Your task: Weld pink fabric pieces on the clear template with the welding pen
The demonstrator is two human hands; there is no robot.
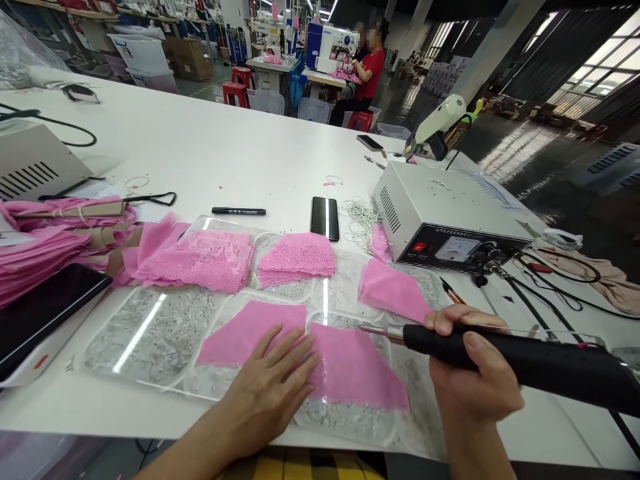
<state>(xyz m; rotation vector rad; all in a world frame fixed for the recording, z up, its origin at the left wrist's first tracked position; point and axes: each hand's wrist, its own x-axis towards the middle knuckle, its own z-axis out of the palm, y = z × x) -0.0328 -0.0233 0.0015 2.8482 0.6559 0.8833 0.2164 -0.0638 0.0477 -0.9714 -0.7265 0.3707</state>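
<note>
resting the left hand (273, 385) palm down across the left pink piece (237, 333) at lower center of the frame, spreading its grip apart, fingertips reaching the right pink piece (360, 373). holding a black-handled tool (555, 367) in the right hand (483, 383) at lower right, clamping the grip around the handle, aiming the metal tip (383, 331) leftward at that piece's upper edge. seeing pink lace (200, 260) at center left and a metal box (450, 200) at right on the worktop (175, 147).

So the only brand I can kinda read from here is JUKI, on the sewing machine (334, 50) across the room. My marker (239, 211) and the box's panel (450, 248) have print too tiny to read.
</note>
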